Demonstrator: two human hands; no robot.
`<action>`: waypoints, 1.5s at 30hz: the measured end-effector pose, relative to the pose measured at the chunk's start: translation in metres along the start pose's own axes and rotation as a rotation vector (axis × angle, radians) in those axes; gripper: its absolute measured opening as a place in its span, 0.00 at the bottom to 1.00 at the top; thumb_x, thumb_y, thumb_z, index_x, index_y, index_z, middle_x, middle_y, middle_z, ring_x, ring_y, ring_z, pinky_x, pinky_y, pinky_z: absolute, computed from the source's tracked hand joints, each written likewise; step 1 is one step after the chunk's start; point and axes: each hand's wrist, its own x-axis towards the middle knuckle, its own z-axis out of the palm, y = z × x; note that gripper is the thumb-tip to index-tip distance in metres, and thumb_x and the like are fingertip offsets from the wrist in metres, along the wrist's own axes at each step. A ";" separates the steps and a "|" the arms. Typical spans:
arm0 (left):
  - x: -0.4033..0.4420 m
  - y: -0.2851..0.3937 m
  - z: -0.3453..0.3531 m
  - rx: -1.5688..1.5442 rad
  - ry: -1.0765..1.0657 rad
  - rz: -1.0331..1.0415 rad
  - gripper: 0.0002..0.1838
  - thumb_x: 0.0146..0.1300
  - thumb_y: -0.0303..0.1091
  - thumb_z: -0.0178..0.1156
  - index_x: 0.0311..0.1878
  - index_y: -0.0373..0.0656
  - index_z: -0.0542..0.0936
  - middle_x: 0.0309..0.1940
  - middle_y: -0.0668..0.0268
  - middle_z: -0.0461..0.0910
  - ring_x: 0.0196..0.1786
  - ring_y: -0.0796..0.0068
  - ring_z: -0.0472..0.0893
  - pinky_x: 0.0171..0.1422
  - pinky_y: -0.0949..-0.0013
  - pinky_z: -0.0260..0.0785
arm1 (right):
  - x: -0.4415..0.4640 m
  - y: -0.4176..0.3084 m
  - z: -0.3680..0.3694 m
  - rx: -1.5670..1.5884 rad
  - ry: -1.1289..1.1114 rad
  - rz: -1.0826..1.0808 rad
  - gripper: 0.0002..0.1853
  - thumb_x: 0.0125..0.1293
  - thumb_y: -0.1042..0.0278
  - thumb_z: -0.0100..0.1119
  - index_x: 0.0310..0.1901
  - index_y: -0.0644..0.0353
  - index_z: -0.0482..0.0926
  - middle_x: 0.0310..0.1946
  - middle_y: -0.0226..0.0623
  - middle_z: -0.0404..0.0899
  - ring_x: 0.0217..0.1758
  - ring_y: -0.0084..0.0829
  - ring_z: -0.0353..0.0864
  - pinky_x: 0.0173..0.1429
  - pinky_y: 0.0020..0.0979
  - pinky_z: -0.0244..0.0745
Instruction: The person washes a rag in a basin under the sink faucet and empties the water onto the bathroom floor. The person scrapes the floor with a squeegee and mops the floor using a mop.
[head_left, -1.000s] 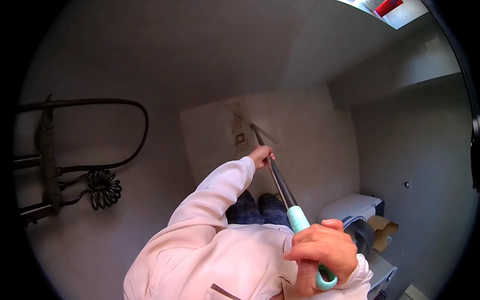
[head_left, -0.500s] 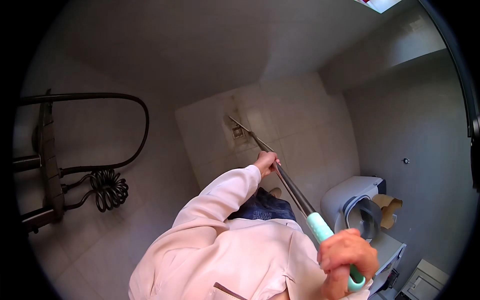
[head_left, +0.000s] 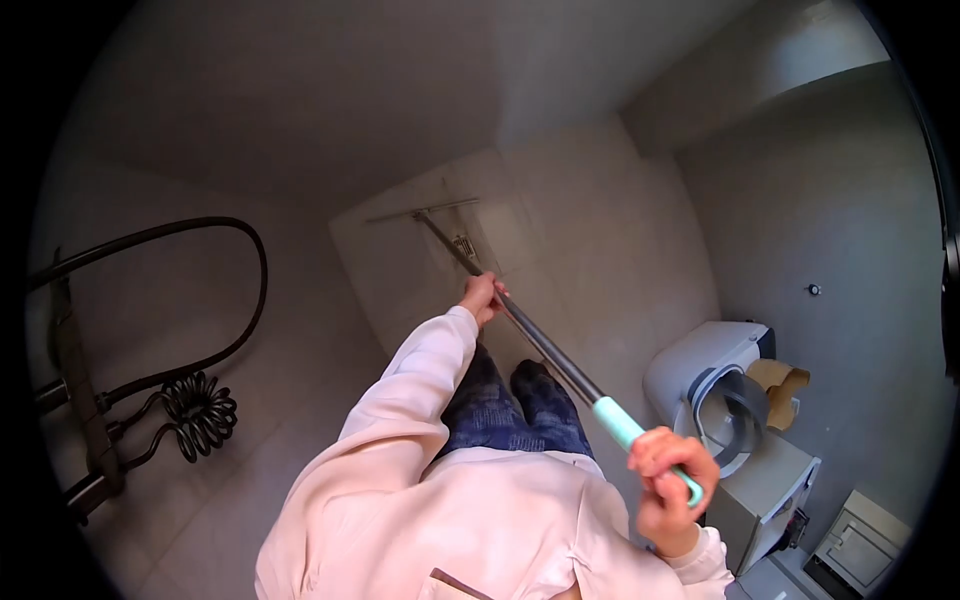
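A long floor squeegee [head_left: 545, 345] slants across the view, with a dark metal pole and a mint green grip [head_left: 618, 422]. My right hand [head_left: 672, 480] is wrapped around that grip near its top end. Lower on the pole, my left hand [head_left: 484, 298] is closed around the metal shaft. The squeegee's thin, wide head [head_left: 422, 211] lies on the tiled floor [head_left: 590, 250] near the far corner. Just beside the pole, a square metal drain grate [head_left: 463, 246] is partly covered by it. Darker stains mark the tiles around the grate.
On the left wall are a dark shower fixture [head_left: 85, 390], a looping hose [head_left: 262, 270] and a coiled hose [head_left: 200, 415]. A white rounded bin-like unit [head_left: 700, 365] with a round opening stands at right, near a brown piece [head_left: 780, 390] and a white cabinet [head_left: 760, 495].
The squeegee's head has swung left and turned, now showing its full width beyond the drain. Both hands have shifted left with the pole, and the view has tilted slightly.
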 end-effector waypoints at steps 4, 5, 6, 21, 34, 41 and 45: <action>-0.015 -0.035 0.012 -0.060 -0.021 -0.071 0.05 0.57 0.29 0.42 0.28 0.39 0.62 0.17 0.64 0.66 0.18 0.72 0.68 0.21 0.66 0.69 | -0.001 -0.020 -0.026 0.065 0.089 0.048 0.03 0.41 0.75 0.44 0.20 0.65 0.67 0.14 0.36 0.68 0.19 0.29 0.68 0.26 0.26 0.64; -0.021 -0.039 0.012 -0.090 -0.019 -0.092 0.05 0.57 0.29 0.42 0.29 0.39 0.62 0.18 0.64 0.66 0.18 0.73 0.69 0.20 0.66 0.69 | -0.002 -0.027 -0.022 0.064 0.089 0.047 0.03 0.41 0.75 0.44 0.20 0.65 0.67 0.14 0.36 0.68 0.19 0.29 0.68 0.26 0.26 0.64; -0.026 -0.045 0.013 -0.090 -0.018 -0.091 0.05 0.57 0.29 0.42 0.29 0.39 0.62 0.18 0.64 0.66 0.18 0.73 0.69 0.20 0.66 0.69 | -0.003 -0.034 -0.019 0.046 0.099 0.038 0.03 0.43 0.74 0.43 0.20 0.64 0.65 0.12 0.34 0.64 0.19 0.27 0.64 0.27 0.25 0.62; -0.098 -0.001 -0.030 -0.006 -0.031 0.350 0.11 0.61 0.33 0.39 0.42 0.38 0.65 0.25 0.63 0.71 0.24 0.73 0.74 0.27 0.67 0.72 | 0.023 -0.087 0.029 -0.084 -0.152 -0.262 0.08 0.46 0.73 0.51 0.30 0.62 0.70 0.19 0.33 0.70 0.26 0.27 0.69 0.31 0.24 0.62; -0.135 0.144 -0.126 0.755 0.588 1.336 0.10 0.52 0.35 0.55 0.30 0.37 0.72 0.31 0.54 0.71 0.37 0.54 0.72 0.42 0.60 0.64 | 0.067 -0.079 0.166 -0.208 -0.370 -0.754 0.30 0.44 0.73 0.61 0.52 0.69 0.64 0.45 0.47 0.69 0.46 0.40 0.71 0.49 0.32 0.66; -0.117 0.268 -0.142 0.562 0.920 1.324 0.10 0.53 0.33 0.55 0.35 0.36 0.70 0.32 0.52 0.74 0.39 0.52 0.73 0.44 0.58 0.64 | 0.097 0.018 0.096 -0.467 -0.311 -0.395 0.23 0.49 0.74 0.56 0.50 0.65 0.67 0.45 0.43 0.68 0.45 0.37 0.69 0.50 0.33 0.66; -0.083 0.303 -0.166 0.434 1.146 1.249 0.11 0.55 0.28 0.53 0.41 0.36 0.68 0.37 0.51 0.74 0.44 0.51 0.73 0.46 0.58 0.64 | 0.127 0.085 0.037 -0.592 -0.291 -0.210 0.22 0.50 0.72 0.57 0.49 0.63 0.68 0.45 0.42 0.68 0.43 0.36 0.69 0.49 0.33 0.66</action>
